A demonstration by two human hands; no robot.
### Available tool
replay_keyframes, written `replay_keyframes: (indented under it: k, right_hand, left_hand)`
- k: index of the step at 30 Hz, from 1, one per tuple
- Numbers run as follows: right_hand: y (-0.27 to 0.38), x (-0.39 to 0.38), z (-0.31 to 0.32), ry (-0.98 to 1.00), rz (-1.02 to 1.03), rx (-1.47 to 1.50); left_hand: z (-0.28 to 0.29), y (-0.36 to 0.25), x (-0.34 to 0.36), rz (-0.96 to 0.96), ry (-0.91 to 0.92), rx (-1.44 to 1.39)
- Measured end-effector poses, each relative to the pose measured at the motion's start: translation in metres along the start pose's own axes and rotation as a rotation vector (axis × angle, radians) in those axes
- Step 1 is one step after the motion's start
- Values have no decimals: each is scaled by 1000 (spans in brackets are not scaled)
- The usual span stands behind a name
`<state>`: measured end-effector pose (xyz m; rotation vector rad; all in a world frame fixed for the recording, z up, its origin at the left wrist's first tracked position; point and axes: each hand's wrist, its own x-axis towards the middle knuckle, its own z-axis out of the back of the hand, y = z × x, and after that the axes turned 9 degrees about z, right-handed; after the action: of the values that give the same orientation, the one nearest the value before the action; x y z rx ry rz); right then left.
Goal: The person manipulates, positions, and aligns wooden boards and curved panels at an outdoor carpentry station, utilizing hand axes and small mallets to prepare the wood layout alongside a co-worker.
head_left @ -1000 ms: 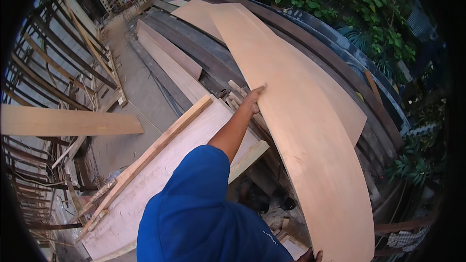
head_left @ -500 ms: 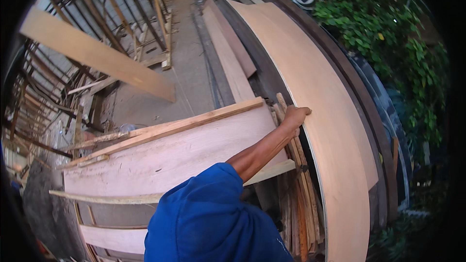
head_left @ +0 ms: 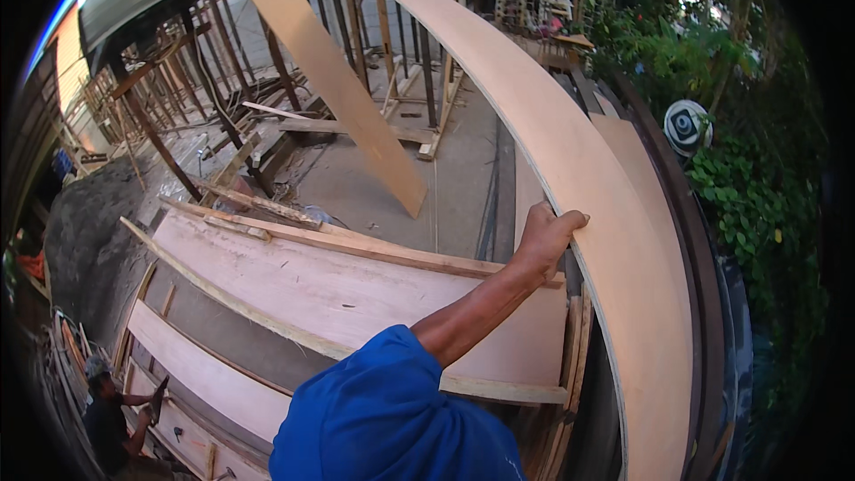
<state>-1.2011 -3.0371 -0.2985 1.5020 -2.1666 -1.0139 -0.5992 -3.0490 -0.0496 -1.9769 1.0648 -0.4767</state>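
My left hand (head_left: 545,236) reaches out from a blue sleeve (head_left: 383,419) and grips the left edge of a long thin plywood sheet (head_left: 614,294). The fingers curl over that edge. The sheet stands on its side and runs from the top middle of the view down to the lower right. Below my arm lies a wide pale plywood panel (head_left: 356,294) framed with timber battens. My right hand is out of the picture.
A long plank (head_left: 329,80) leans across the top. Wooden props and scaffolding (head_left: 223,62) fill the back left. More sheets (head_left: 646,178) lie stacked behind the held one. Another person (head_left: 107,423) crouches at the lower left. Green bushes (head_left: 757,205) and a round white object (head_left: 687,127) stand on the right.
The plywood sheet has come up off the stack onto its edge, with my left hand still on it. My view has swung, bringing the scaffolding and the other person into sight.
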Motion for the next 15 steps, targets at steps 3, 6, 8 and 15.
replay_keyframes:
  k: [3,6,8,15]
  right_hand:
    - [-8,45,7,111,50,-63]
    - [-27,131,56,311,182,-250]
    - [-42,150,23,335,-224,318]
    - [-73,146,-141,220,-153,352]
  left_hand:
    - [-2,-45,-16,-143,-4,11]
    - [-3,-82,-35,-316,-17,18]
    - [1,-104,-58,-412,-41,11]
    - [14,-129,-101,-548,-92,-44]
